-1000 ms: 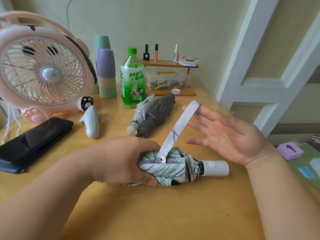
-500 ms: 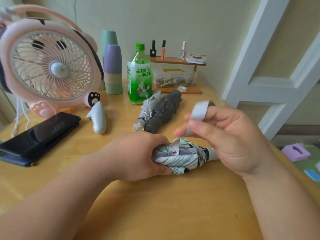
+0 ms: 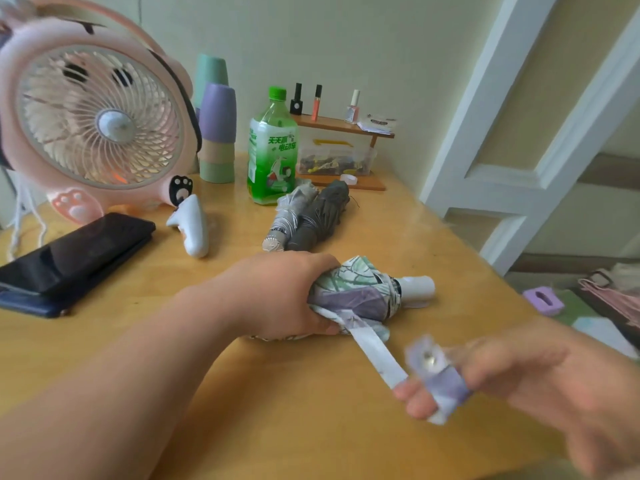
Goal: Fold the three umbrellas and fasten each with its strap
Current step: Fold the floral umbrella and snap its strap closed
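Left hand (image 3: 277,299) comes in from lower left, forearm angled over the table (image 3: 311,427). Its fingers and thumb are curled tight round the canopy of the patterned umbrella (image 3: 356,294), which lies on its side near mid-table with the white handle (image 3: 417,286) pointing right. The strap (image 3: 375,353) runs off the bundle toward me, pulled straight. Right hand (image 3: 519,372) (badly motion-blurred) sits low right. I read its fingers as pinching the strap's free end, which folds round them with the snap stud (image 3: 429,358) facing up. Two grey umbrellas (image 3: 322,216) lie side by side further back, just beside the green bottle (image 3: 272,150).
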The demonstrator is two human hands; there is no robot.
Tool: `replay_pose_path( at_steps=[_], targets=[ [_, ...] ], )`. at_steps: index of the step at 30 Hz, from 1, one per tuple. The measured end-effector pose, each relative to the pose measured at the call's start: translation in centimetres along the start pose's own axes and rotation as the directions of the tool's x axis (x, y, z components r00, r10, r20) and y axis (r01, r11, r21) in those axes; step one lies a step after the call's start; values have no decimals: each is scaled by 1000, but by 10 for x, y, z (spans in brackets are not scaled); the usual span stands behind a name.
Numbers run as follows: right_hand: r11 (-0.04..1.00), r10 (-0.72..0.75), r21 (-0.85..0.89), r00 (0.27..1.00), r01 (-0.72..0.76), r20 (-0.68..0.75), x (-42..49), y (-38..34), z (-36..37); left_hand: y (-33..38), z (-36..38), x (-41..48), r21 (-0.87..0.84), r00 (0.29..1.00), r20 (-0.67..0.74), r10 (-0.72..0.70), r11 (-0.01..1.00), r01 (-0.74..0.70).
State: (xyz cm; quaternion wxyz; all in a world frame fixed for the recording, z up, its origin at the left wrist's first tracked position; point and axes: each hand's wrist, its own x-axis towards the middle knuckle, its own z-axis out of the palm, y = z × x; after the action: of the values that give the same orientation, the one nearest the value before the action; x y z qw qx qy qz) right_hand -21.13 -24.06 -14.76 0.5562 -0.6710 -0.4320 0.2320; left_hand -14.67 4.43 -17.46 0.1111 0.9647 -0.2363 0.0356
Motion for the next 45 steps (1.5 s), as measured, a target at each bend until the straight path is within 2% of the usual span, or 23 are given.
replay_pose_path(
  at_steps=[2, 3, 4, 5, 6, 7, 9, 11, 14, 17, 19, 21, 23, 25, 28, 30, 34, 37, 39, 40, 42, 43, 45],
  targets=[
    [998, 55, -6, 997, -55, -60, -5, -6, -11, 0, -1, -1, -3, 1000, 3, 5, 1000, -5],
    [990, 57, -116, 980, -80, -191, -4, -6, -16, 0, -2, -2, -5, 1000, 2, 8, 1000, -8],
    [950, 30, -280, 930, -141, -366, 1, -2, -21, 0, -2, -2, -6, 1000, -2, 13, 1000, -13],
    [873, -11, -415, 840, -257, -543, 7, 5, -26, 0, -2, -2, -6, 1000, -7, 19, 1000, -19],
    [765, -61, -520, 761, -380, -646, 17, 11, -29, -1, -2, -2, -8, 1000, -14, 24, 1000, -24],
    [658, -97, -594, 730, -462, -676, 28, 15, -28, -1, -2, -2, -11, 999, -20, 26, 1000, -26],
    [517, -109, -717, 796, -466, -596, 47, 23, -28, -2, -2, -2, -29, 999, -35, 25, 999, -26],
    [495, -71, -763, 856, -416, -513, 58, 30, -31, -5, -2, -2, -83, 999, -45, 18, 996, -22],
    [616, 37, -698, 898, -366, -438, 74, 31, -33, -8, -1, -1, -132, 998, -65, 17, 991, -25],
    [842, 100, -443, 896, -308, -433, 81, 26, -41, -11, 1, 1, -121, 998, -68, -1, 993, -8],
    [875, 119, -382, 897, -297, -425, 83, 21, -49, -14, 2, 3, -152, 997, -71, -19, 988, 8],
    [766, 259, -496, 902, -410, -347, 83, 22, -56, -15, 2, 4, -172, 997, -79, -21, 985, 7],
    [571, 445, -623, 839, -534, -312, 83, 26, -60, -14, 2, 5, -166, 996, -83, -24, 986, 9],
    [453, 496, -687, 801, -568, -335, 84, 32, -61, -13, 2, 5, -140, 996, -88, -33, 990, 20],
    [312, 494, -776, 791, -548, -360, 87, 37, -58, -10, 0, 5, -97, 995, -89, -39, 995, 30],
    [178, 433, -848, 814, -499, -388, 91, 44, -55, -10, 0, 4, -116, 996, -83, -34, 993, 24],
    [148, 240, -850, 852, -506, -466, 92, 46, -55, -14, 2, 5, -141, 993, -108, -53, 989, 37],
    [30, 80, -866, 865, -499, -495, 88, 39, -55, -15, -1, 5, -145, 982, -186, -16, 989, -11],
    [-82, -145, -880, 879, -468, -454, 84, 28, -56, -9, -7, 4, -78, 935, -349, 64, 992, -97],
    [-107, -261, -870, 858, -481, -443, 80, 19, -57, -5, -12, 3, -21, 894, -434, 111, 991, -133],
    [-81, -421, -845, 786, -528, -452, 71, 1, -59, 7, -22, 1, 89, 817, -539, 207, 978, -189],
    [-74, -460, -836, 762, -544, -456, 65, -7, -61, 13, -28, 0, 125, 811, -527, 254, 967, -222],
    [-94, -480, -825, 751, -557, -453, 52, -17, -64, 26, -47, -9, 141, 890, -343, 299, 954, -266]
  ],
)
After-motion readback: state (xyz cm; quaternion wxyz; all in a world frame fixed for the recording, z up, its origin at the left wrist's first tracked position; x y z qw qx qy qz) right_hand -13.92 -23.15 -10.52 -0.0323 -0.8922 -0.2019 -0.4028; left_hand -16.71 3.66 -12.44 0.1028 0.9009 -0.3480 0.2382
